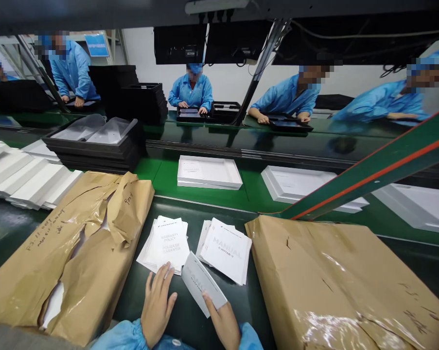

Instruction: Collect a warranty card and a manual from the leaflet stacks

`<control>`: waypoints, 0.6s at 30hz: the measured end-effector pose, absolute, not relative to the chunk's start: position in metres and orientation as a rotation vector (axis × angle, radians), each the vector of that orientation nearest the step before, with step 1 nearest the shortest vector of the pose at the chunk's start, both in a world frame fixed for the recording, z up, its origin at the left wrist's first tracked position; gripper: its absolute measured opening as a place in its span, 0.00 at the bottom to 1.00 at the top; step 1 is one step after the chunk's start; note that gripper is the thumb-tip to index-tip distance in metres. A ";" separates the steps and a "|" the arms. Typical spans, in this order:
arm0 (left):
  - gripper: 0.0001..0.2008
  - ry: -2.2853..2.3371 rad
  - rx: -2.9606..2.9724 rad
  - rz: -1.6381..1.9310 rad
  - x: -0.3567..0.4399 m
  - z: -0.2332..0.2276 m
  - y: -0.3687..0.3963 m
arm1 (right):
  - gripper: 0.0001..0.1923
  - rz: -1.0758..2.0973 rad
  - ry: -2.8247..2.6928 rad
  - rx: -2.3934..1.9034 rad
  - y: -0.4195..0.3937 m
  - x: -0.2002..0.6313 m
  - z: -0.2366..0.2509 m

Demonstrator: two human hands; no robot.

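My right hand (pixel 222 321) grips a white manual booklet (pixel 203 286) by its lower right corner, thumb on top, the booklet tilted above the dark bench. With fingers extended, my left hand (pixel 158 301) rests its fingertips on the lower edge of a stack of warranty policy leaflets (pixel 168 243). Just right of that stack lies a pile of manuals (pixel 226 249), slightly fanned out. The held booklet's far end comes between the two piles. My right fingers are hidden beneath the booklet.
Brown paper packages flank the bench, a torn one (pixel 91 243) left and a taped one (pixel 336 277) right. White box trays (pixel 209 181) sit on the green belt (pixel 161 170). Black trays (pixel 95 141) are stacked back left. A slanted green bar (pixel 372 167) crosses the right. Several co-workers sit opposite.
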State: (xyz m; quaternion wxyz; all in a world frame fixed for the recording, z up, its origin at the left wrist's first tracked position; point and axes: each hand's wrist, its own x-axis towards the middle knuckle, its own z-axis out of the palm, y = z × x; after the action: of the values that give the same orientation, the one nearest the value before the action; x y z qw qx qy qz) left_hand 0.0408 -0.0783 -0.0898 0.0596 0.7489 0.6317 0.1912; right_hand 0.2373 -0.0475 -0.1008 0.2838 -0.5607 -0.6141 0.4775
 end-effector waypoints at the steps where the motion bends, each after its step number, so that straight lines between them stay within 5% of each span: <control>1: 0.23 1.952 2.365 0.474 0.040 -0.090 -0.077 | 0.32 1.289 -1.625 -1.512 -0.047 0.238 -0.100; 6: 0.25 2.113 2.590 0.190 0.032 -0.096 -0.071 | 0.37 1.127 -1.550 -1.601 -0.047 0.246 -0.101; 13: 0.22 2.181 2.574 0.236 0.023 -0.100 -0.072 | 0.19 0.789 -1.917 -1.324 -0.055 0.221 -0.081; 18: 0.21 2.186 2.528 0.337 0.032 -0.092 -0.068 | 0.15 0.556 -1.916 -1.374 -0.054 0.223 -0.083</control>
State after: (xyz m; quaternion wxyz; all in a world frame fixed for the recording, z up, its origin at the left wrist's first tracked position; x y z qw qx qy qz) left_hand 0.0315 -0.0685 -0.0920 -0.1086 0.7481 0.6470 0.0997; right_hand 0.2229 -0.0544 -0.0830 0.3519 -0.5310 -0.7404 0.2148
